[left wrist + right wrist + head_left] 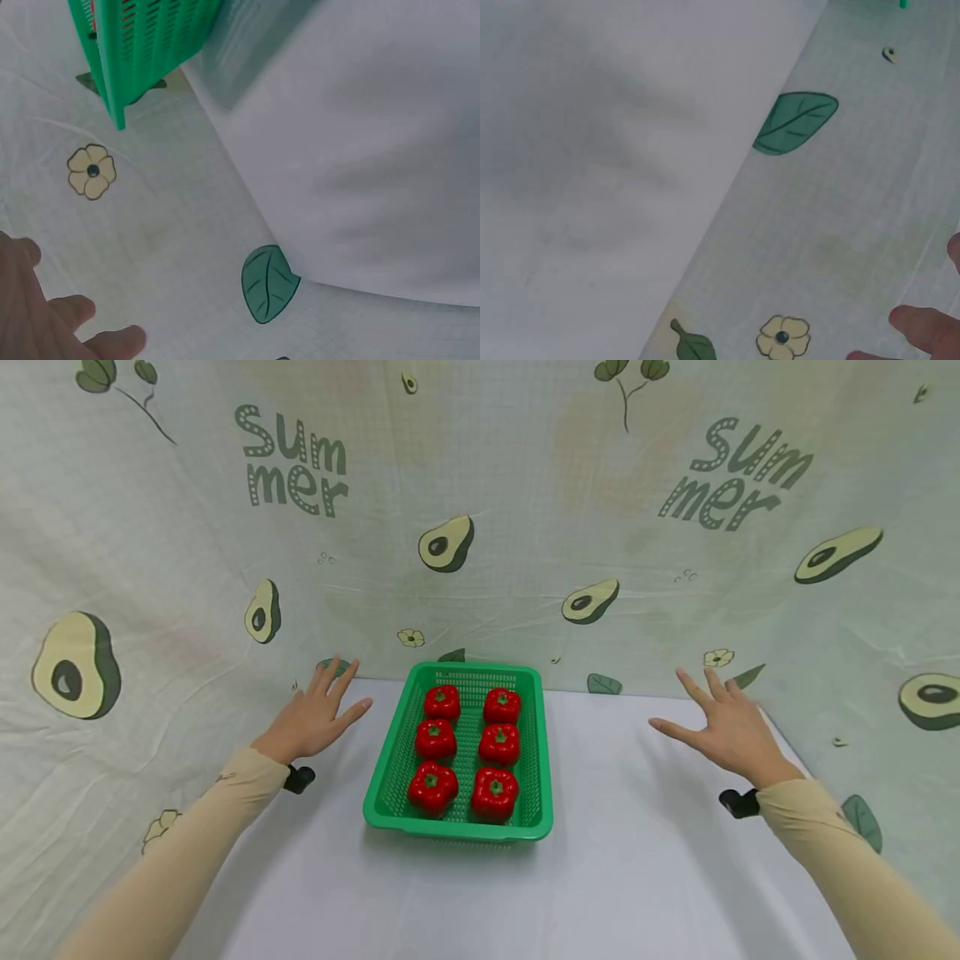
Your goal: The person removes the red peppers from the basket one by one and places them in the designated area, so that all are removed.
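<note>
A green plastic basket [546,760] with perforated walls stands on the white table, holding several red bell peppers [499,744] in two columns. Left of the basket, my left hand [311,714] hovers with fingers spread and nothing in it. My right hand [731,731] is held over the table's right side, well apart from the basket, its fingers also spread and holding nothing. In the left wrist view the basket's side [161,45] shows at the top, and part of the left hand [45,315] at the lower left. Fingertips [922,326] of the right hand enter the right wrist view.
The white tabletop [465,902] extends in front of and on both sides of the basket. A pale cloth [517,468] printed with avocados, leaves and lettering hangs behind the table and along both sides. A small black device [298,779] sits at each wrist.
</note>
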The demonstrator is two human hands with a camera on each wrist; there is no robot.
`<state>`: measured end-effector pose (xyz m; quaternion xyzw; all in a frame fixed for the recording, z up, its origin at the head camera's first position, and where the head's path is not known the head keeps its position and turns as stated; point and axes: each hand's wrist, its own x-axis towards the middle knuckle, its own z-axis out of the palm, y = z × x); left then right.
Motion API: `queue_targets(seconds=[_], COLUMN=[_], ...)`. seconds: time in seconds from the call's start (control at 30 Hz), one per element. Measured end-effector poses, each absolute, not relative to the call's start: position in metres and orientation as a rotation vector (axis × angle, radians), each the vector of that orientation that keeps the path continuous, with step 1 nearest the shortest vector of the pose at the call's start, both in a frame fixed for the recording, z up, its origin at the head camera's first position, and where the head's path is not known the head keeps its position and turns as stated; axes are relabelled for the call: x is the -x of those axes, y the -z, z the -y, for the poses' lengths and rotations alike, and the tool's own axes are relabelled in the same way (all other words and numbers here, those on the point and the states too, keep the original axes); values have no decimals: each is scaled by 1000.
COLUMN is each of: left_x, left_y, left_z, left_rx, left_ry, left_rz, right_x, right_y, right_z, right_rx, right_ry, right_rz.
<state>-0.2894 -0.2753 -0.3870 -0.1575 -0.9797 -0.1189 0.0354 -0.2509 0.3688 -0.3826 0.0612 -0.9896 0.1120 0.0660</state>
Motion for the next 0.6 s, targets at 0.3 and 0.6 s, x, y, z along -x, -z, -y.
queue_targets(seconds=[0.3,0.6], left_x=[285,280], left_y=[396,409], left_z=[274,274], left_rx=[524,712], left_ry=[546,1081], left_rz=[3046,2973], right_x=[242,232], right_y=[374,365], right_z=[-343,-312], right_rx=[-289,-446], right_ry=[-593,-879], right_rz=[3027,2917])
